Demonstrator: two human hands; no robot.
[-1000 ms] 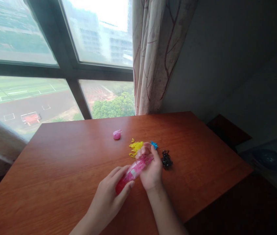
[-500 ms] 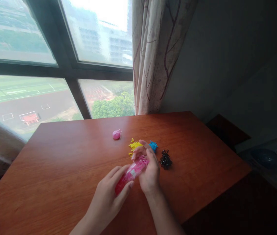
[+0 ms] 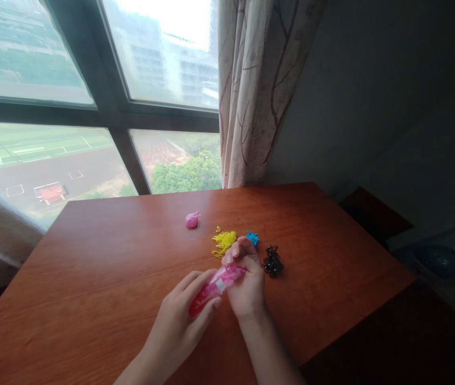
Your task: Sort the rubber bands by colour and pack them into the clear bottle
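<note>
Over the near part of the table, my left hand (image 3: 183, 307) is wrapped round a clear, tube-shaped plastic container (image 3: 210, 290) with a white label and pink contents, tilted up to the right. Its upper end meets my right hand (image 3: 247, 280), whose fingers curl inward over the palm. Pink rubber bands (image 3: 236, 271) show at that end, against the right palm; what lies under the curled fingers is hidden. Just beyond are a pile of yellow rubber bands (image 3: 225, 241) and a partly covered blue pile (image 3: 252, 238). Black bands (image 3: 273, 261) lie to the right.
A round pink thing with a small tail (image 3: 192, 220) sits farther back on the brown wooden table (image 3: 103, 278). Behind the table are a window (image 3: 171, 117) and a patterned curtain (image 3: 251, 96). The table's right edge drops to a dark area.
My right hand has come down slightly and its fingers have curled in over the container's end. The pink bands there show less, and more of the yellow pile shows. My left hand stays put.
</note>
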